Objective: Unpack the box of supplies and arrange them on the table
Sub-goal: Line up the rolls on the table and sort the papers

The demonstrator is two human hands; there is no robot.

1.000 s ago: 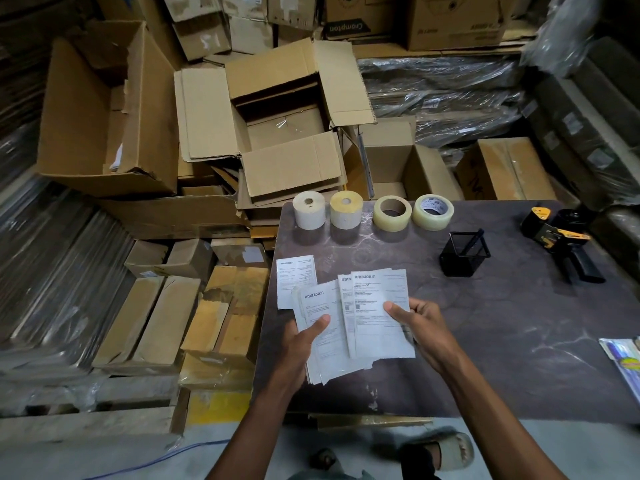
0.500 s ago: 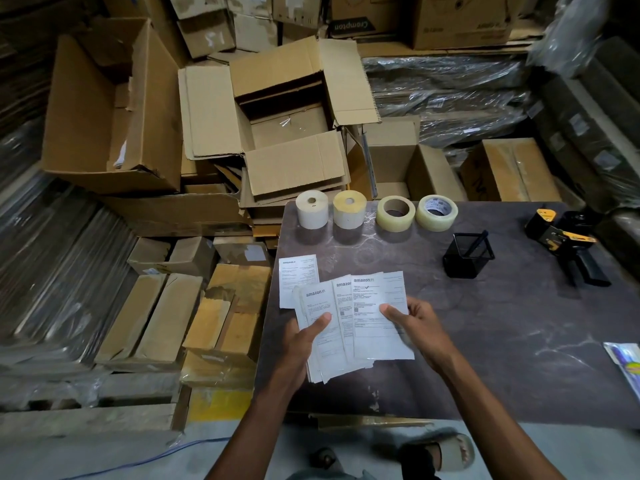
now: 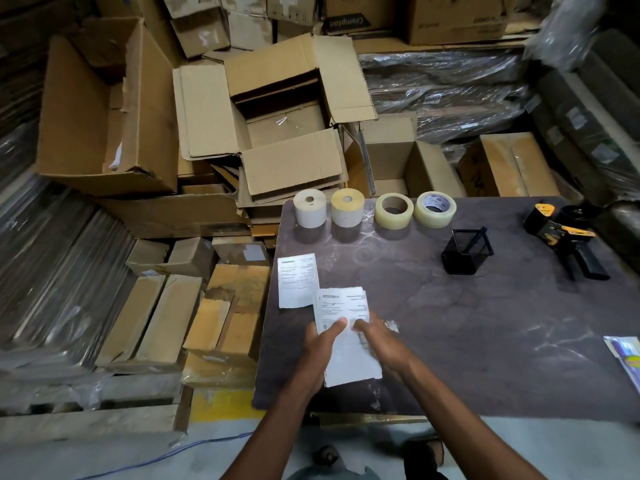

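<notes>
Paper slips (image 3: 341, 327), fanned a second ago, are now squared into one stack, pinched by left hand (image 3: 320, 348) and right hand (image 3: 382, 344) at 6 o'clock; ready to set down.

The dark, scuffed counter (image 3: 485, 341) carries a row along its far edge: a white label roll (image 3: 309, 208), a yellow-topped label roll (image 3: 347, 207), a clear tape roll (image 3: 393, 210) and a printed-core tape roll (image 3: 435, 209). Nearer than that row stands a black mesh holder (image 3: 465, 251); right of the holder lies a black-and-yellow tape dispenser (image 3: 562, 237). Left of the holder a printed slip (image 3: 298, 280) lies flat near the counter's left edge, and a plastic packet (image 3: 625, 358) shows far right.
</notes>
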